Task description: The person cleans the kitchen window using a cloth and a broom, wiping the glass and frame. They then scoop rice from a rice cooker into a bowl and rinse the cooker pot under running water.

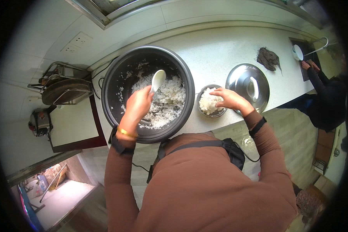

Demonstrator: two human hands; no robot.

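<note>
My left hand (pixel 139 105) is closed round the handle of a white rice paddle (pixel 159 79), whose head is over the large dark cooking pot (pixel 111 116). White cooked rice (pixel 168 92) lies in that pot and clings to its inner wall. Just right of the pot stands a small metal bowl (pixel 211 114) heaped with rice (pixel 208 101). My right hand (pixel 232 100) reaches over this bowl from the right, fingers apart, with the fingertips at the rice; whether they touch it I cannot tell. A round steel lid (pixel 240 84) with a pale handle lies beside the bowl, partly behind my right wrist.
Farther right on the white counter (pixel 203 52) lies a dark mesh cloth (pixel 268 59). At the far right a person (pixel 326 95) has both hands at a sink (pixel 304 71), near a white bowl (pixel 297 52). A rack with round boards (pixel 65 91) stands on the left.
</note>
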